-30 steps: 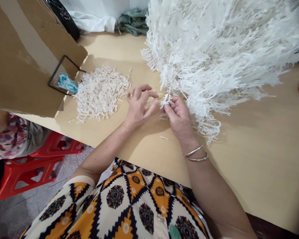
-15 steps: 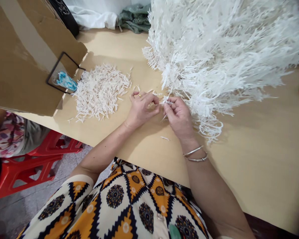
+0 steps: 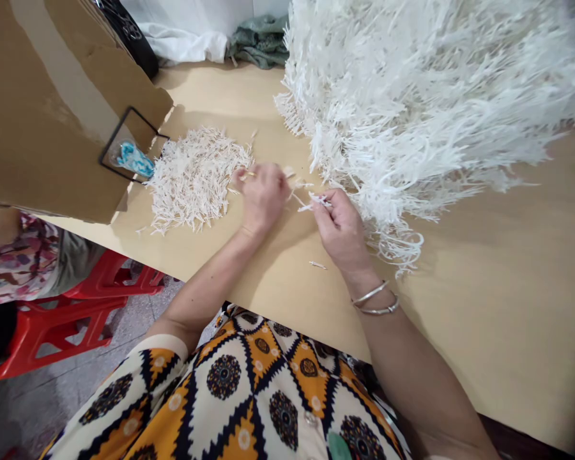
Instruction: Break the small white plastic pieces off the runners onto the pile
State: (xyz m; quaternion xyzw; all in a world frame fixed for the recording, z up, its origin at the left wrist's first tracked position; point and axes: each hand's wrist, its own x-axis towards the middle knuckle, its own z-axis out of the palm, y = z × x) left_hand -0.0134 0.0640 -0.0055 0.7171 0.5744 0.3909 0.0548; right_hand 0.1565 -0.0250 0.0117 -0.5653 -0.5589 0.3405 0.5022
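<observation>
A small branched white strand piece is pinched between the thumb and fingers of my right hand, just left of the large strand heap. My left hand is blurred by motion, its back turned up, beside the right edge of a pile of short white pieces; whether it holds anything is hidden. Loose bits lie on the table between my hands, and one short piece rests nearer to me. The big heap of long white strands fills the back right of the table.
A cardboard box stands at the left, with a black wire frame and a blue-and-white item beside it. White and green cloths lie at the back. Red stools and a seated person are at the left.
My left hand has moved left, away from my right hand, and turned its back up. My right hand stays nearly in place with the white piece. The view has shifted slightly.
</observation>
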